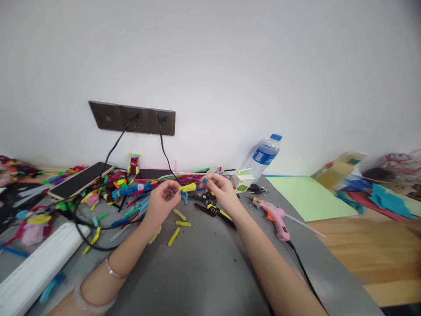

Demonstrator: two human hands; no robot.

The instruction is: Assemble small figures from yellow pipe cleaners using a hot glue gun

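Note:
Between my two hands is a yellow fuzzy piece [187, 187], like bent pipe cleaner. My left hand [163, 199] pinches its left end between thumb and finger. At its right end is my right hand [221, 191], thumb and fingertips drawn together; whether they grip the piece or something small is too fine to tell. Below my hands, several short yellow pieces [183, 224] lie on the grey table [204, 276]. Pliers with yellow and black handles [225, 215] rest partly behind my right wrist.
A pink glue gun [278, 219] with a black cord lies right. Behind are a water bottle [265, 153] and a small carton [242, 181]. At left are a phone [80, 181], coloured pipe cleaners, looping cables and a white bar [42, 267]. Green paper [309, 197] is beyond the right edge.

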